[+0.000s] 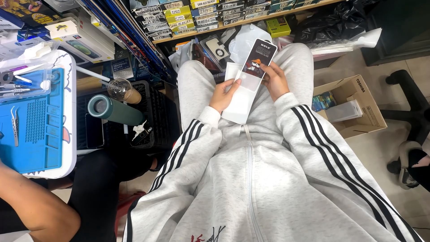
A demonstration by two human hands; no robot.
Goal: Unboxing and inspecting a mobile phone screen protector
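I sit in a grey tracksuit with black stripes. Over my lap, my left hand (223, 94) and my right hand (274, 80) hold a long flat package (257, 62) with a black printed upper half and a clear lower half. A white sleeve or envelope (238, 106) lies under it against my left hand. My right hand grips the package's right edge; my left thumb rests on its lower left side.
A blue work mat (33, 123) with tweezers lies on a white tray at left. A teal bottle (113, 110) and a plastic cup (123, 91) sit on a black crate. Another person's arm (36, 206) is at lower left. An open cardboard box (354, 107) is at right; shelves of boxes stand ahead.
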